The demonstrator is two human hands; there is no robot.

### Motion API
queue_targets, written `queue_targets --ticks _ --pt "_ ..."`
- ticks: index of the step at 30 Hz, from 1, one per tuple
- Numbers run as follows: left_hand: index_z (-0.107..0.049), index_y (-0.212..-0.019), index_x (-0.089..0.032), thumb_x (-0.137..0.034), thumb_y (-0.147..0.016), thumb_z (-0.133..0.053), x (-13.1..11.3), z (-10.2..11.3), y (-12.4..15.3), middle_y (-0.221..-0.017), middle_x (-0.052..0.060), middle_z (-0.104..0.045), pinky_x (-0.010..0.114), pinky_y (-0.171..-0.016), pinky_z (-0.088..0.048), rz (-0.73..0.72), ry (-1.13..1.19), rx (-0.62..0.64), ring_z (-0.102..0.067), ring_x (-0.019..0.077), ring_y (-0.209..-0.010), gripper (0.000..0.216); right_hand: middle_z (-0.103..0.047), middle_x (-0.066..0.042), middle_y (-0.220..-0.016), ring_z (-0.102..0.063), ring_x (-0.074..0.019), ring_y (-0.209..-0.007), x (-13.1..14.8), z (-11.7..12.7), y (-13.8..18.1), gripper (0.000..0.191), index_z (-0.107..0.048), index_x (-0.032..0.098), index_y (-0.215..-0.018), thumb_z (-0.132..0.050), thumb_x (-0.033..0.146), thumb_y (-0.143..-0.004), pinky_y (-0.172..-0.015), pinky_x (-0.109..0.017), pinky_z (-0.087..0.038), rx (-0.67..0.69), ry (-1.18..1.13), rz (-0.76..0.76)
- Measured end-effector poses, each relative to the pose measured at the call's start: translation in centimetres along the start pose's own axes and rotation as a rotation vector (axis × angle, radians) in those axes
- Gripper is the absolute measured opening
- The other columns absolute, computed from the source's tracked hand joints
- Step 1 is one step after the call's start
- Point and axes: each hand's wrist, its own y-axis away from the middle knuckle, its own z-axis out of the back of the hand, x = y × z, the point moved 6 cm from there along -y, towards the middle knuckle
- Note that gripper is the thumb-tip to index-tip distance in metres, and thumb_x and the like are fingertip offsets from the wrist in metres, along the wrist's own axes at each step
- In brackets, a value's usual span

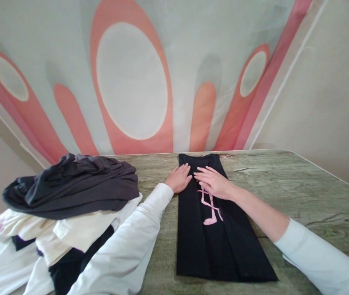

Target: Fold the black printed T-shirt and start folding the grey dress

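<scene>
One black garment (192, 241) is lying folded lengthwise on the worktop (303, 184). Left hand (178, 179) is resting across its far left edge, fingers outstretched; right hand (215, 183) is covering its pink print's (213, 215) top, fingers outstretched, contact unclear. Clothes pile (78, 192) is sitting left of the garment.

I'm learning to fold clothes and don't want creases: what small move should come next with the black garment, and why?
I'd probably smooth the black garment gently toward its near end. Its sides look folded inward, with a pink print showing between them, and the left hand and right hand are both open at its far part.
</scene>
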Motion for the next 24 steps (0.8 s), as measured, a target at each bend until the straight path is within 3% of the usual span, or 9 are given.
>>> queue_targets --ticks 6,11,17,24 --pt "-0.027 -0.137 -0.015 -0.037 -0.093 -0.022 -3.5 1.2 3.8 -0.145 0.009 -0.024 0.040 -0.107 -0.017 -0.036 -0.035 -0.006 -0.021 0.0208 -0.133 0.049 -0.032 -0.005 -0.142 -0.024 -0.0218 -0.132 0.6 0.2 3.9 0.048 -0.034 0.023 -0.136 -0.038 0.035 -0.090 -0.108 -0.046 -0.021 -0.042 -0.005 -0.134" --pt "-0.027 -0.137 -0.017 -0.040 -0.093 -0.023 -6.8 2.3 8.3 -0.145 0.008 -0.024 0.040 -0.107 -0.015 -0.106 -0.014 0.029 -0.019 0.0213 -0.134 0.050 -0.026 -0.007 -0.145 -0.021 -0.0256 -0.133 0.6 -0.4 7.5 0.057 -0.026 0.021 -0.140 -0.036 0.046 -0.089 -0.108 -0.048 -0.022 0.005 0.005 -0.295" --pt "-0.021 -0.140 -0.020 -0.046 -0.092 -0.025 -8.7 3.4 11.7 -0.147 0.007 -0.021 0.039 -0.108 -0.014 -0.171 0.038 0.058 -0.015 0.0202 -0.135 0.054 -0.021 -0.006 -0.146 -0.021 -0.0271 -0.133 4.1 -0.1 9.7 0.065 -0.018 0.024 -0.142 -0.039 0.050 -0.087 -0.108 -0.049 -0.023 0.042 -0.004 -0.268" --pt "-0.018 -0.141 -0.022 -0.053 -0.089 -0.028 -8.8 3.8 12.5 -0.147 0.005 -0.018 0.041 -0.108 -0.016 -0.145 0.070 0.070 -0.012 0.0220 -0.135 0.061 -0.015 -0.005 -0.147 -0.017 -0.0268 -0.134 7.9 0.0 10.9 0.070 -0.010 0.025 -0.143 -0.041 0.050 -0.085 -0.109 -0.048 -0.023 0.065 -0.011 -0.236"
